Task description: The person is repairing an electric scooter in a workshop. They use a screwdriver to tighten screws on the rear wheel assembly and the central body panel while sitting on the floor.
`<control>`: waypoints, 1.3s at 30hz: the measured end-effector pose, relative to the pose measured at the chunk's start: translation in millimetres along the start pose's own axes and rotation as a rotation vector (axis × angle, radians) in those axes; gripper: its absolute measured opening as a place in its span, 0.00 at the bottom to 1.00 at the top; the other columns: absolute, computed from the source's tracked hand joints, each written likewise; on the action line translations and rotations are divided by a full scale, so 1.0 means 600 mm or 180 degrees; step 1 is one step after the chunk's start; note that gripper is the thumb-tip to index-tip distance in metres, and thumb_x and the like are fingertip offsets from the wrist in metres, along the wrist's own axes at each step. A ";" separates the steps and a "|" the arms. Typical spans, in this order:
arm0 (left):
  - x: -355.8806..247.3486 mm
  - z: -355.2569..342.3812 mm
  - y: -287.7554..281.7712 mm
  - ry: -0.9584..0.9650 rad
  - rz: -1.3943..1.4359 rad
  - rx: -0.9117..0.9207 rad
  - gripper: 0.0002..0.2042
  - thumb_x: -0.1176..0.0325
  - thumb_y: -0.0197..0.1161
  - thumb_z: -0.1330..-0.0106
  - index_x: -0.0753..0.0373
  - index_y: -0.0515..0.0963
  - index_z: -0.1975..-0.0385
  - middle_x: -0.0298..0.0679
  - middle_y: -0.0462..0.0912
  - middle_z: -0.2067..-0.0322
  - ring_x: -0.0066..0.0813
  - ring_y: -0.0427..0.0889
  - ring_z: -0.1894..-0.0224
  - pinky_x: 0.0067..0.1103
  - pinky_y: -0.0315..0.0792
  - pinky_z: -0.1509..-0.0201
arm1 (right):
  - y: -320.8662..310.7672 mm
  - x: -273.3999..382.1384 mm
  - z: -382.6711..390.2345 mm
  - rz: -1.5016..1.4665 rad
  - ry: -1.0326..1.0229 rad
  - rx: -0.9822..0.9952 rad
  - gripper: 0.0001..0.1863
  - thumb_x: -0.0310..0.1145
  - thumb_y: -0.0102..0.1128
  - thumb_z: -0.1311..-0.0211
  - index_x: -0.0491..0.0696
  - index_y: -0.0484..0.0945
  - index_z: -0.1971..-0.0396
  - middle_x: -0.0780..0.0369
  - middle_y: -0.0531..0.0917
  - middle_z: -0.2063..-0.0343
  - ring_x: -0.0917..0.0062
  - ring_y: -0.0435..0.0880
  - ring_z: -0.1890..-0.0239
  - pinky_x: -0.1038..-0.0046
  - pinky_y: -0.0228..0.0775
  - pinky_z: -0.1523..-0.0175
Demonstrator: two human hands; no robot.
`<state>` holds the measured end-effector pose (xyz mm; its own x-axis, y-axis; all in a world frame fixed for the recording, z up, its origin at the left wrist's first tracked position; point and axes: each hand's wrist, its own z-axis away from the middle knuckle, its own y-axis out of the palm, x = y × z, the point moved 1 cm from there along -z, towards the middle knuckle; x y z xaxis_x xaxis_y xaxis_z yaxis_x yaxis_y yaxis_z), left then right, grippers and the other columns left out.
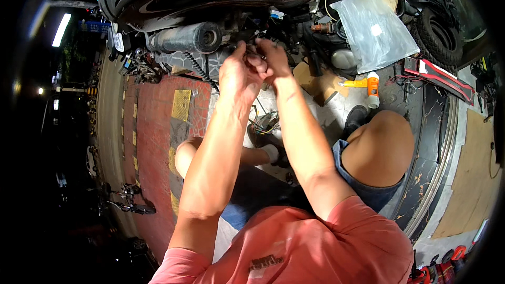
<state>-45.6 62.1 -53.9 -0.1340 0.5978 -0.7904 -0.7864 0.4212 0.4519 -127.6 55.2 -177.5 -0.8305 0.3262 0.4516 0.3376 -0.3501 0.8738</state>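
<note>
Both of my arms reach forward to a motorcycle's rear end. My left hand (236, 72) is closed, its thumb pointing up and its fingers curled inward against the other hand. Beside it, my right hand (274, 57) is closed too, with bent fingers meeting the left ones. Whatever lies between the fingertips is too small and covered to make out. Just left of the hands is the dark exhaust muffler (184, 38), under a large black tyre (123, 0). A black coiled cable (200, 67) hangs below the muffler.
A bundle of coloured wires (265, 122) lies on the floor between my legs. To the right are cardboard (321, 87), an orange-and-white bottle (373, 89), a clear plastic bag (376, 31), a red-and-black panel (439, 76) and a spare tyre (437, 34). A street runs along the left.
</note>
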 end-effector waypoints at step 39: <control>-0.051 0.003 -0.026 -0.0201 -0.0809 0.0261 0.15 0.57 0.53 0.19 0.64 0.76 0.60 0.35 0.75 0.77 0.28 0.78 0.74 0.27 0.75 0.73 | 0.008 -0.061 -0.003 -0.1410 -0.0965 0.0017 0.16 0.39 0.52 0.25 0.40 0.77 0.63 0.63 0.80 0.75 0.82 0.73 0.82 0.80 0.62 0.83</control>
<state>-28.3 38.5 -35.7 0.1014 0.5062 -0.8564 -0.7381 0.6155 0.2764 -96.6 39.8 -190.0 -0.7289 0.6810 0.0706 -0.0133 -0.1172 0.9930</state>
